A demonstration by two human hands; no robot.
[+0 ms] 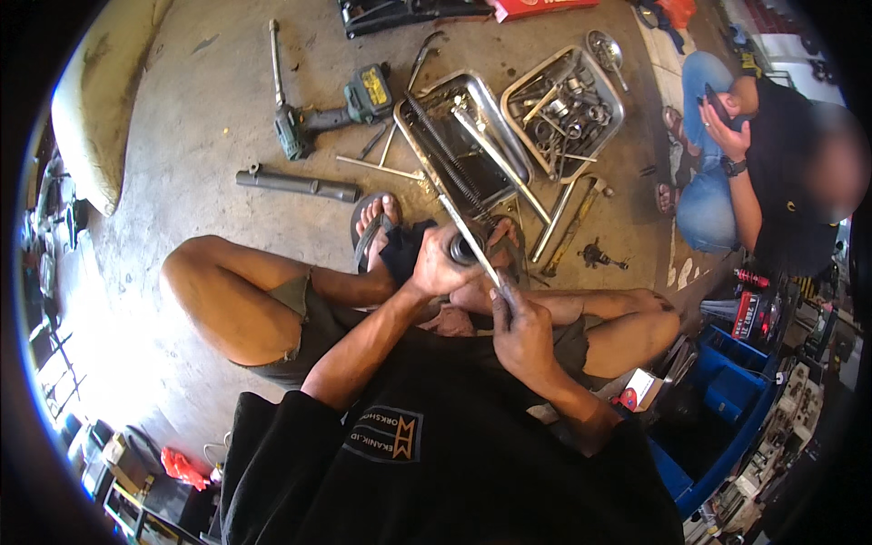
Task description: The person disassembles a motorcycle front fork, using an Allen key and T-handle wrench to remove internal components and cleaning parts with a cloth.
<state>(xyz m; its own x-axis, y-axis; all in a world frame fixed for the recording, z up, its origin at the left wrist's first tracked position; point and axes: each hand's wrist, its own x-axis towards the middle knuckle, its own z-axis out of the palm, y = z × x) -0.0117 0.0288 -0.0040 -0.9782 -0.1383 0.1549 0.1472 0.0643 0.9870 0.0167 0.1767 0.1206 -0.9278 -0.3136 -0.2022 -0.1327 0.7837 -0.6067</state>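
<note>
Sitting on the floor, I have my left hand (443,263) closed round a dark cylinder (465,247), seen nearly end-on; its lower part is hidden. My right hand (524,334) grips the near end of a thin silver rod (468,227), which slants up and left across the cylinder's opening. Whether the rod touches the rim, I cannot tell. Just beyond my hands is a metal tray (404,113) bearing a long dark coil spring (440,145) and a silver tube (500,163). Beside it, a second tray (618,100) holds several sockets and small metal parts.
A cordless impact wrench (336,113) with a long extension lies far left, near a dark tube (298,184). A yellowish bar tool (574,225) and a small dark part (604,255) lie right. Another person (772,154) sits at the right; a blue bin (727,391) stands nearer.
</note>
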